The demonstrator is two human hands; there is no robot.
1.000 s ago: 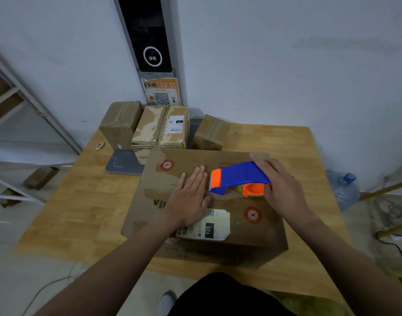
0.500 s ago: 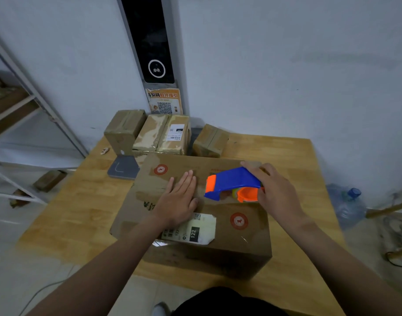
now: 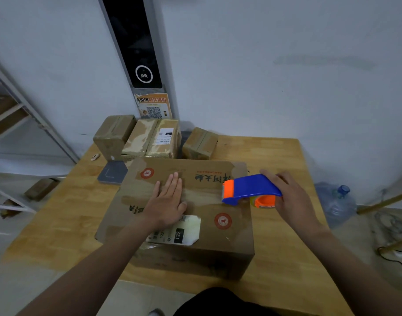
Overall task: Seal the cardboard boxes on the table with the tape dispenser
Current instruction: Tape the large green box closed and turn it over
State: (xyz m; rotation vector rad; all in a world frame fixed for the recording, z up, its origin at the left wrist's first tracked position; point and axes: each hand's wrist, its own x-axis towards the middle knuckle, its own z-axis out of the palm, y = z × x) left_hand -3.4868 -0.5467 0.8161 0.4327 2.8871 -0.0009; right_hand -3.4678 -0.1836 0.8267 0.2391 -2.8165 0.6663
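- The large cardboard box (image 3: 202, 201) stands at the middle of the surface's (image 3: 279, 258) near edge, lid flaps folded down.
- The left hand (image 3: 168, 201) lies flat on the lid with straight fingers, pressing the flaps down.
- The right hand (image 3: 291, 197) is wrapped round the blue-and-orange tape dispenser (image 3: 250, 188), whose orange nose sits by the lid's right edge, over the centre seam.
- Handling, as a judgement: the dispenser looks like light, rigid plastic, best held by its blue body behind the nose. The box is stiff at its edges, but the flaps probably sag mid-seam, so keep the flat palm near the seam. Glossy old tape on the lid may be slick.
- Writing: a white shipping label (image 3: 181, 231) near the lid's front edge reads "122", its smaller print being too fine to read. Two round red stamps (image 3: 147, 173) and upside-down Chinese characters (image 3: 206, 177) also mark the lid.
- Three smaller taped boxes (image 3: 152, 137) wait along the far edge, one with a barcode label.
- A QR-code notice (image 3: 153, 106) hangs on the wall behind.
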